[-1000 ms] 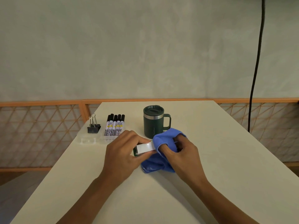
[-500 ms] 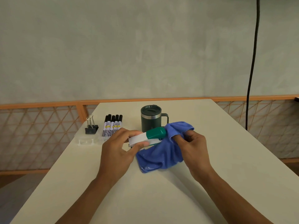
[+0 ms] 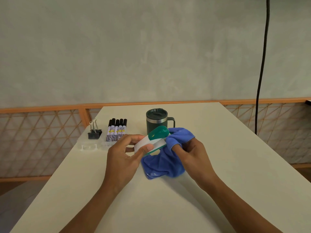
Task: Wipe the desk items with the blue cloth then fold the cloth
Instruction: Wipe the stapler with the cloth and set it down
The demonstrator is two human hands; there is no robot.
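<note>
My left hand [image 3: 124,155] has its grip closed round the white end of the stapler [image 3: 155,137], held just above the table [image 3: 84,182]. I should hold it firm and turn it slowly, so every face meets the blue cloth [image 3: 161,163], bunched at its green tip with the tail on the table. My right hand [image 3: 193,153] grips that cloth, draped over my fingers; short, light strokes suit.

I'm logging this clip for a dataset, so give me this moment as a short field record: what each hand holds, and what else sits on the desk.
left hand: grips green-and-white stapler, nose tilted up
right hand: holds blue cloth, cloth-covered finger at the stapler's nose
cloth state: unfolded, lower part on table
behind stapler: lidded dark green mug
far left: clear tray with five markers, binder clips
</note>
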